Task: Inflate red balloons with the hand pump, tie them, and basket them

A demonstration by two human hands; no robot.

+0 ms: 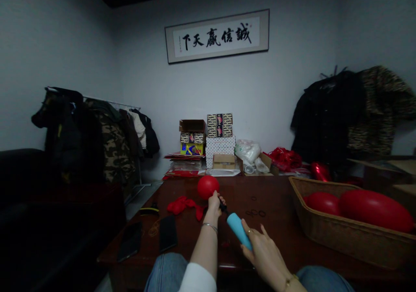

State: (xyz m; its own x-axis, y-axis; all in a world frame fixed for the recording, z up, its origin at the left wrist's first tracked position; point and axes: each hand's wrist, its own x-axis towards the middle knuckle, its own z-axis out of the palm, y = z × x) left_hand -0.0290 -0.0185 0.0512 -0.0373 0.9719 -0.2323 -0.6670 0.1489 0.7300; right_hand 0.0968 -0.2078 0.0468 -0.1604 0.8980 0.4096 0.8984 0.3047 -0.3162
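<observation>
Red round balloon [208, 187], small and inflated, one: over the glossy reddish-brown worktop [276, 192], its neck pinched in the closed fingers of the left hand [215, 202] at the black nozzle [222, 206] of the pump. Light-blue cylindrical hand pump [239, 230], one: slanted, gripped at its near end by the right hand [264, 248], thumb and forefinger on either side of the barrel. Limp red balloons [180, 206], a cluster: on the worktop, left of the left forearm. Dark flat rectangular objects [168, 233], two: near the worktop's left edge, with thin tan loops [154, 228] between. Small dark rings [261, 213], several: beyond the pump. Brown woven basket [344, 241], one: at right, containing large inflated red balloons [375, 209].
</observation>
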